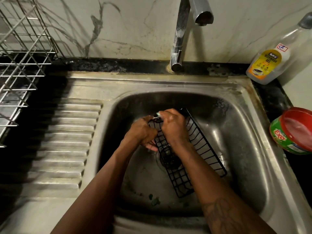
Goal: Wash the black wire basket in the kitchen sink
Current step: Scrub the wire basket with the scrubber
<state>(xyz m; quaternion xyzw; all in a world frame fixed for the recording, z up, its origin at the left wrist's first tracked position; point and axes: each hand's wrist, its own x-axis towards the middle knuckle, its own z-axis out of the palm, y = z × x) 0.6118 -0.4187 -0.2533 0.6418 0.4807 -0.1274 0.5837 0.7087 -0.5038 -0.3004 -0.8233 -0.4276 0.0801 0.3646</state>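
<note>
A long black wire basket (pixel 199 149) lies slanted in the steel sink (pixel 241 132), over the drain (pixel 168 157). My left hand (pixel 141 132) grips the basket's left edge near its far end. My right hand (pixel 173 125) is curled round a small pale brush (pixel 157 115), whose head sticks out to the left against the basket's far end. My right forearm crosses over the basket's middle and hides part of it. No water runs from the tap (pixel 184 31).
A dishwash gel bottle (pixel 273 59) stands at the back right. A red and green tub (pixel 293 130) sits on the right counter. A metal wire rack (pixel 22 65) stands left, beside the ribbed drainboard (pixel 65 141). Green scraps (pixel 153 200) lie in the sink bottom.
</note>
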